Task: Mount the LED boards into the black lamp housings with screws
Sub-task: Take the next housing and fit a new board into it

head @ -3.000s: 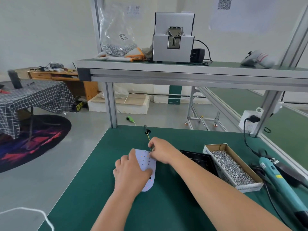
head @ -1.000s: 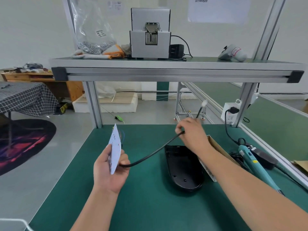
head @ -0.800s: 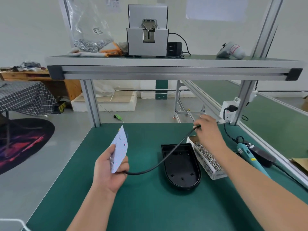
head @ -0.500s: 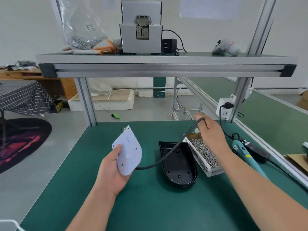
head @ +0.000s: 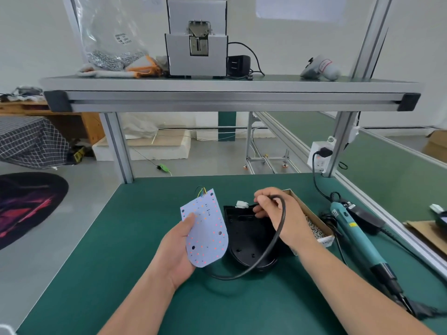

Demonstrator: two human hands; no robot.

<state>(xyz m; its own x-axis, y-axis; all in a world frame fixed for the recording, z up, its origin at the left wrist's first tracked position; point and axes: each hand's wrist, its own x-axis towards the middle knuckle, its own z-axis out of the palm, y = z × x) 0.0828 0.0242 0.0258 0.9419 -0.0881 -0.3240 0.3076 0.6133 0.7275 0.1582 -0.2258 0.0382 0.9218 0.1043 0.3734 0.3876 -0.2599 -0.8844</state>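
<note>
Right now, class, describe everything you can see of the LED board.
The LED board is a flat white panel, rounded at its near end and square at the far one, dotted with red and orange LEDs. Coloured wires sprout from its far edge. The left hand holds it tilted above the mat, beside the black housing.
</note>
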